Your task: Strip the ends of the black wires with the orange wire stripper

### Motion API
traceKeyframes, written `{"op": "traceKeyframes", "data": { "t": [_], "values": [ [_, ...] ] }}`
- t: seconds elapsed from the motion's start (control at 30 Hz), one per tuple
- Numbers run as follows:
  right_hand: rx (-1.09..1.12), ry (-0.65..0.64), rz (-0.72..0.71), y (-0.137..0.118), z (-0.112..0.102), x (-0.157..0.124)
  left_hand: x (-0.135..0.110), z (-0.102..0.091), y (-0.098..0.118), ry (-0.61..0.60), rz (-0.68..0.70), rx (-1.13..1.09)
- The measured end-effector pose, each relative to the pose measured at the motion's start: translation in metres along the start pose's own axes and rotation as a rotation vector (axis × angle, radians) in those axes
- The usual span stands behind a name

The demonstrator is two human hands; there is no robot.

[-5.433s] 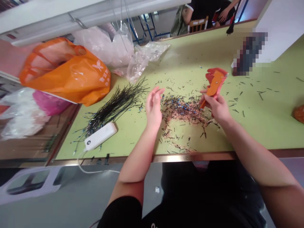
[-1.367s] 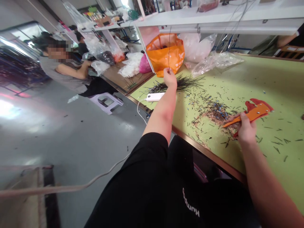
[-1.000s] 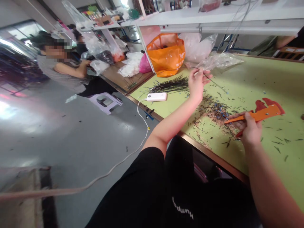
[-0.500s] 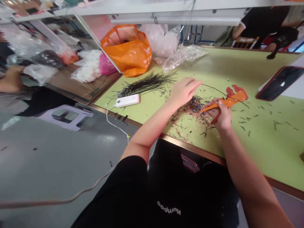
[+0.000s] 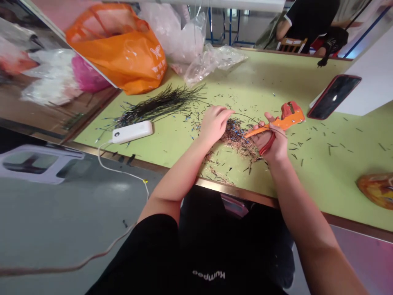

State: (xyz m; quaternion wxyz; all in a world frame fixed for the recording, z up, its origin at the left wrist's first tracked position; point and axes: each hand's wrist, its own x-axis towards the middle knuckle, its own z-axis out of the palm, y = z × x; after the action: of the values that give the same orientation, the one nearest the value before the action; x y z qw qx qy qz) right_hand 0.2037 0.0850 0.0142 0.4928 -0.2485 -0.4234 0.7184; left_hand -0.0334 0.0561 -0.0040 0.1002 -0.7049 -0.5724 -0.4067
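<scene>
Here one hand [image 5: 272, 139] holds a tool [image 5: 278, 124] near the table edge [image 5: 233, 192].

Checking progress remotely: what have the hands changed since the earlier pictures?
The left hand has come down from above the black wire bundle to the scrap pile, a thin wire running from it to the orange hand tool. The right hand still holds it.

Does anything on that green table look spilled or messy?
Yes, little wire scraps are scattered all over the table, well past the heap by the left hand and the right hand, which holds an orange tool. It looks spilled, since the long wires lie bunched.
</scene>
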Motion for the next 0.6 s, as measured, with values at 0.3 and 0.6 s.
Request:
{"op": "traceKeyframes", "data": {
  "t": [0.3, 0.6],
  "values": [
    [-0.017, -0.131, 0.071, 0.002, 0.004, -0.008, -0.005, 0.002, 0.035, 0.038, -0.030, 0.004],
    [-0.047, -0.101, -0.069, 0.004, 0.010, -0.009, -0.011, 0.005, 0.062, -0.100, -0.092, -0.324]
  ]
}}
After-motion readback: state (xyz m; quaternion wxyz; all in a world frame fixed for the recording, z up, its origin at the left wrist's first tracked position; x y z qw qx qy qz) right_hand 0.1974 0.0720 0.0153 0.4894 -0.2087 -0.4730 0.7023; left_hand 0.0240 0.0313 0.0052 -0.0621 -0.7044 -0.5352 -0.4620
